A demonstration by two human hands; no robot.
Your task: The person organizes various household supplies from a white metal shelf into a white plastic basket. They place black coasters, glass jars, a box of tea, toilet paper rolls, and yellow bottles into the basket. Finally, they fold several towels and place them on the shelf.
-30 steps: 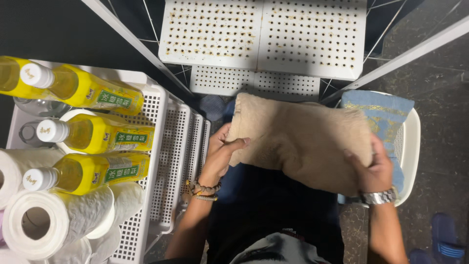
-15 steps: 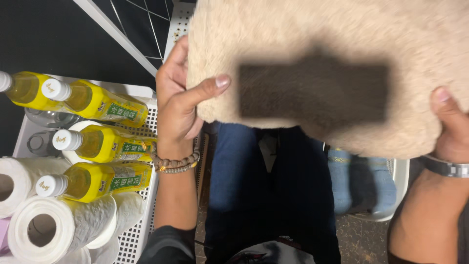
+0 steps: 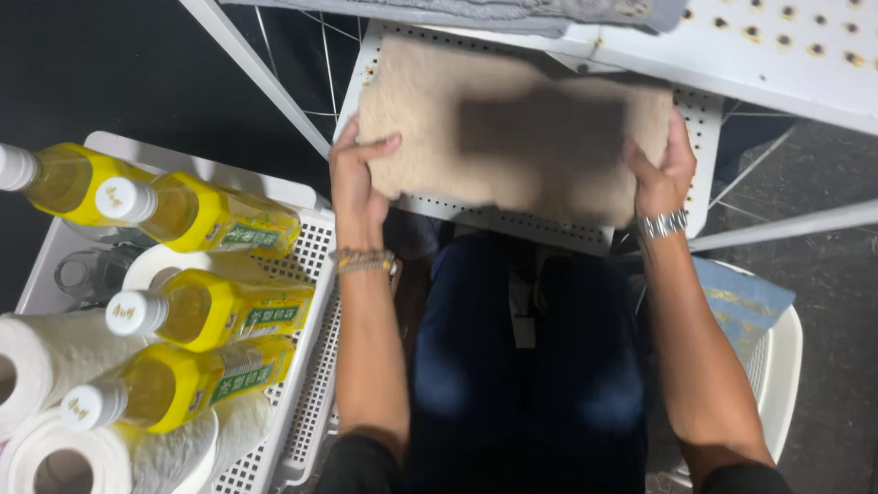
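Note:
A folded beige fluffy towel [image 3: 512,128] lies on a white perforated shelf [image 3: 695,128], under a higher shelf. My left hand [image 3: 355,183] grips its left edge, a bead bracelet on the wrist. My right hand [image 3: 660,169] grips its right edge, a metal watch on the wrist. Both arms reach forward over my dark blue trousers.
A white basket [image 3: 306,302] at left holds several yellow drink bottles [image 3: 219,220] and paper towel rolls [image 3: 46,366]. A white basket [image 3: 786,366] at right holds a blue towel [image 3: 741,297]. A grey cloth [image 3: 512,11] lies on the upper shelf [image 3: 786,55]. Metal rack struts cross the view.
Both hands lifted the beige towel from above the right basket, up past the camera, and carried it forward onto the white perforated shelf.

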